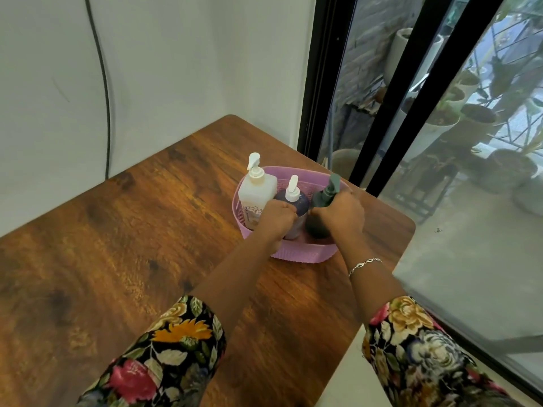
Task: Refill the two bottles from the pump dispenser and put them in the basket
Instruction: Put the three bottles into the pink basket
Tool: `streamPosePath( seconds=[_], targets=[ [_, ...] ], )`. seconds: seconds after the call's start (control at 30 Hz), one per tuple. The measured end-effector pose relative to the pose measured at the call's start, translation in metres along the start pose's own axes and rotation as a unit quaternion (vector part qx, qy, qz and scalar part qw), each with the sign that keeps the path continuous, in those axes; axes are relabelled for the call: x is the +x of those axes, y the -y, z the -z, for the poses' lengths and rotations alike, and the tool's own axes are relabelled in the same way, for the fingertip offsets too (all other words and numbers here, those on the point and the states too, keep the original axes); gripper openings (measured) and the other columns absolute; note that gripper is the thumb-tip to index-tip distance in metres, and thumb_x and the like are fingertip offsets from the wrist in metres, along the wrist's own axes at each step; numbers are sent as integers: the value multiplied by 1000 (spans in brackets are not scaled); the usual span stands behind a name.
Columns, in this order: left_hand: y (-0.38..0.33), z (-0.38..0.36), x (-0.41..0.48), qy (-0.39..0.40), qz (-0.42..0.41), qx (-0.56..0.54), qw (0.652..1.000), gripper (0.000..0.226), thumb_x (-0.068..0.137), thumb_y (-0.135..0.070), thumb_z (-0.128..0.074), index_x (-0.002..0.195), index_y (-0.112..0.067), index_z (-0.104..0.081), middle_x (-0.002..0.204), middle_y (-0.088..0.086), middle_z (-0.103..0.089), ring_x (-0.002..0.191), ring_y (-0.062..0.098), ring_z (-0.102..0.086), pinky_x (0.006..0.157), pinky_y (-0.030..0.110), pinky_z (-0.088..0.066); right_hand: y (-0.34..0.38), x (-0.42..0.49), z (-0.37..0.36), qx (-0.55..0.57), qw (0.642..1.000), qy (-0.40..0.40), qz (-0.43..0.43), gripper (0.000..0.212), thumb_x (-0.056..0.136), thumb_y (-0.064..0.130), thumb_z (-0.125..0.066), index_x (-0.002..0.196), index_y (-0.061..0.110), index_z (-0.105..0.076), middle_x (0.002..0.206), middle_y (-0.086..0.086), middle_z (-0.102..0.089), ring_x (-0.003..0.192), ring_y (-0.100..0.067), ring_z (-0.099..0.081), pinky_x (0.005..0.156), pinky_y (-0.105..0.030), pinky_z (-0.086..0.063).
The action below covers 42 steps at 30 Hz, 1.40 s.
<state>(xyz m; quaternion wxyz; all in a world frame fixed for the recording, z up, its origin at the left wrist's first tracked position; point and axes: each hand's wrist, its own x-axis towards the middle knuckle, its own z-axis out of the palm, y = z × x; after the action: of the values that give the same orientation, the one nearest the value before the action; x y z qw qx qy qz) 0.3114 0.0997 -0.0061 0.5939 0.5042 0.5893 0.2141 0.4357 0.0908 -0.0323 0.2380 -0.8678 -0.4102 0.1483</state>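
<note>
A pink plastic basket (296, 255) stands on the far right part of the wooden table (141, 230). Inside it stand a clear white pump dispenser (257, 195), a dark purple bottle (295, 201) with a white pump, and a dark green pump bottle (321, 207). My left hand (276, 218) has its fingers curled round the purple bottle. The green bottle is gripped near its neck by my right hand (340, 214). Both bottles' lower parts are hidden by my hands.
The table's right edge (408, 239) lies close to the basket, with floor beyond it. A black-framed glass sliding door (411, 98) runs along the right. A white wall with a dark cable (105, 113) stands behind the table.
</note>
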Motion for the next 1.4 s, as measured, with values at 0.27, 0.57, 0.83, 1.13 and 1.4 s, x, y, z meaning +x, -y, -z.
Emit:
streamPosePath(
  seconds=[0.27, 0.57, 0.83, 1.13, 1.4],
  targets=[
    [8, 3, 4, 13, 10, -3, 1000, 11, 93, -4, -50, 92, -10, -59, 115, 14, -57, 112, 26, -53, 101, 40, -45, -6, 0, -15, -20, 1000, 12, -17, 66, 79, 33, -71, 131, 6, -39, 125, -14, -52, 111, -29, -54, 89, -34, -48],
    [11, 6, 7, 31, -3, 9, 999, 17, 93, -3, -47, 103, -6, -61, 118, 14, -58, 110, 25, -55, 96, 36, -48, -9, 4, -18, -47, 998, 32, 5, 74, 79, 37, -71, 136, 7, -34, 131, -13, -45, 119, -27, -48, 97, -32, -42],
    [17, 7, 0, -6, -103, 93, 990, 21, 93, -12, -53, 111, -10, -63, 117, 6, -60, 111, 22, -54, 99, 40, -46, -14, 1, -7, -67, 994, 72, 56, 83, 79, 32, -71, 143, 9, -24, 142, -14, -33, 126, -31, -41, 103, -36, -37],
    [39, 40, -14, -198, -204, 77, 955, 21, 92, -10, -54, 111, -10, -62, 113, 4, -61, 99, 12, -56, 77, 22, -53, -32, -8, 17, -46, 989, 50, 128, 56, 84, 23, -67, 134, 11, -44, 135, -12, -45, 120, -29, -47, 100, -37, -41],
    [43, 72, -4, -305, -166, 100, 932, 43, 83, -13, -67, 124, -11, -52, 126, 8, -54, 112, 23, -53, 89, 34, -45, -49, -8, 42, 295, 953, -22, 56, 26, 85, 9, -65, 110, 6, -60, 103, -7, -61, 96, -19, -57, 81, -25, -50]
  ],
)
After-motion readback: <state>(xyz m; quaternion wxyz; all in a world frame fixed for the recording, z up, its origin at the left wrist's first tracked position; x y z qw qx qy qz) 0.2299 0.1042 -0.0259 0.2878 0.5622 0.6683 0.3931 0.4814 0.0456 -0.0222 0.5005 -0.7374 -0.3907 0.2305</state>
